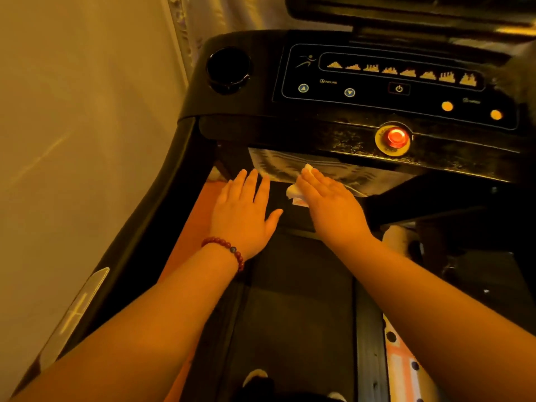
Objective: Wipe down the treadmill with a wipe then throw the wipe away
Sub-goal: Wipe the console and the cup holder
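A black treadmill fills the view, with its control console [377,79] at the top and its dark belt [295,309] running down the middle. My right hand [327,204] lies flat with straight fingers on a white wipe [294,191], pressing it against the shiny motor cover [342,172] below the console. Parts of the wipe stick out past my fingertips and on the left side of the hand. My left hand [246,210], with a red bead bracelet at the wrist, is open with spread fingers just left of the wipe, hovering over or touching the front of the deck.
A red stop button [395,137] sits on the console's lower edge, and a round cup holder [228,68] at its left. The left handrail [139,216] curves down along a pale wall [72,111]. An orange floor strip [200,210] shows beside the deck. Shoe tips [255,378] appear at the bottom.
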### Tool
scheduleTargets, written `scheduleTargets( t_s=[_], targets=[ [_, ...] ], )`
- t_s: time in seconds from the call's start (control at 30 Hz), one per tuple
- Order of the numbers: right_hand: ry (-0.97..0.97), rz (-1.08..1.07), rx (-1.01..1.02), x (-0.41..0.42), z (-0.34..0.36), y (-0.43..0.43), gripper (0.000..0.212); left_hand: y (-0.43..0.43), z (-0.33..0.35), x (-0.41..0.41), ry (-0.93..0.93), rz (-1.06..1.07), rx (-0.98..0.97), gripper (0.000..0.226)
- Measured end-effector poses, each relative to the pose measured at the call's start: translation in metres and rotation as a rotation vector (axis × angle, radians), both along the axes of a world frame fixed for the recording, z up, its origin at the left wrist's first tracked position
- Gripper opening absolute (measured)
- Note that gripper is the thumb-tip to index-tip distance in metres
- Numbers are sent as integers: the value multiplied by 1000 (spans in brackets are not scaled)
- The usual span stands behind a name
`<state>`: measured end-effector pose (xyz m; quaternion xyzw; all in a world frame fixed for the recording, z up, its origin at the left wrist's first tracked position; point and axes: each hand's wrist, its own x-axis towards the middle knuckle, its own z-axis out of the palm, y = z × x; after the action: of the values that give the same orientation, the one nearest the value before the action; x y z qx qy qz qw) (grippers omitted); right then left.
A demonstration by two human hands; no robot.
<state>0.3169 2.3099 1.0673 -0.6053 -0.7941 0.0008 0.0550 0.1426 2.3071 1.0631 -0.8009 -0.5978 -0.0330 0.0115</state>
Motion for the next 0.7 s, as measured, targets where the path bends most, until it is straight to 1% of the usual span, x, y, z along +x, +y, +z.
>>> scheduleTargets(
  t_s=[0.1, 0.3, 0.47, 0.7],
  targets=[
    [10, -79, -55, 30, -8, -20, 69, -11, -6, 28, -9, -46, -28, 69],
    [18, -184, -95, 92, -12, -61, 68, -33, -14, 89, 12, -154, -75, 69],
    [40, -248, -86, 147, -12, -90, 68, -50, -14, 148, 23, -219, -71, 70],
    [43, -309, -58, 211, -9, -123, 69, -74, -6, 220, -13, -298, -55, 68]
  ],
)
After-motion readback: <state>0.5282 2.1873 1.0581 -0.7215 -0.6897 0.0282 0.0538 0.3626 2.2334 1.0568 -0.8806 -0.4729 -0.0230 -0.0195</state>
